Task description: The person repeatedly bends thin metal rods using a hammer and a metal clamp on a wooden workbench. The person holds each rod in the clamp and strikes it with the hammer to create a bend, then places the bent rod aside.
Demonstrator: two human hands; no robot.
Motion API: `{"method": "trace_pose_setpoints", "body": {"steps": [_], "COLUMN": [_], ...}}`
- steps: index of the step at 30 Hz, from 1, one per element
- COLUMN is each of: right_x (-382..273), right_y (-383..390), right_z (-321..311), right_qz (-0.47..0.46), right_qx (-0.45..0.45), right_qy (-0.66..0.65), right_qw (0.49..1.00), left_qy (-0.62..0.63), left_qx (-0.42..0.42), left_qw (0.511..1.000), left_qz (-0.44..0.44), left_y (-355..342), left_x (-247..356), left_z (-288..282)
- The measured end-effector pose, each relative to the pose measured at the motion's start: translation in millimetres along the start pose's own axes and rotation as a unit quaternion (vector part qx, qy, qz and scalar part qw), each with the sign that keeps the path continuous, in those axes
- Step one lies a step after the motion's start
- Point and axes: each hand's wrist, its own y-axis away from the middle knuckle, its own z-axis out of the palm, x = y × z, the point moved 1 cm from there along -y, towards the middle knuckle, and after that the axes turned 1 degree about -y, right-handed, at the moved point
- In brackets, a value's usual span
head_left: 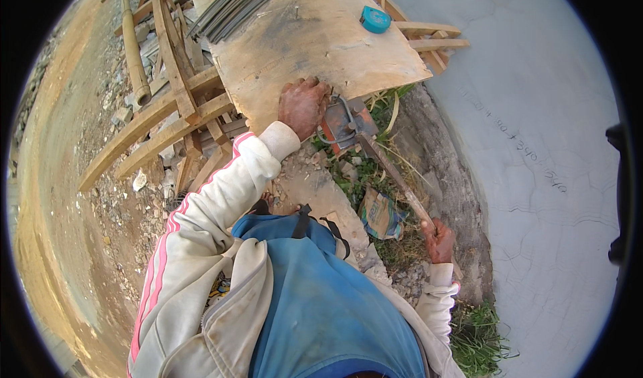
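My left hand (301,107) is closed at the edge of a plywood sheet (261,63), beside an orange metal tool (351,120) with a bent grey rod (333,140) on it; what the fingers grip is hidden. A long rusty metal handle (395,177) runs from the tool down and to the right, and my right hand (439,241) is closed on it near its far end. A bundle of thin grey rods (238,3) and a teal tape measure (375,19) lie on the plywood.
Wooden beams (154,123) and a bamboo pole (132,63) lie over rubble at left. A grey wall (549,110) with handwriting rises at right. Below are a dusty path (308,184), weeds (479,338) and a crumpled sack (382,214).
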Motion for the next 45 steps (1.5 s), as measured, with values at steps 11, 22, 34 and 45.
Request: {"method": "trace_pose_setpoints", "body": {"steps": [11,22,34,45], "right_x": [29,22,20,28], "right_y": [-86,-139,-148,-147], "right_z": [-23,-53,-50,-35], "right_qz": [-0.115,-0.192,-0.195,-0.205], "right_qx": [-0.026,-0.031,-0.033,-0.011], "right_qy": [0.072,0.123,0.141,0.127], "right_qw": [0.99,0.973,0.97,0.97], "left_qy": [-0.041,-0.032,-0.023,-0.023], "left_qx": [0.02,0.025,0.023,0.032], "left_qw": [0.998,0.999,0.999,0.999], "left_qz": [-0.033,-0.02,-0.008,-0.016], "left_y": [5,6,5,6], "left_x": [5,5,5,6], "left_z": [7,5,4,4]}}
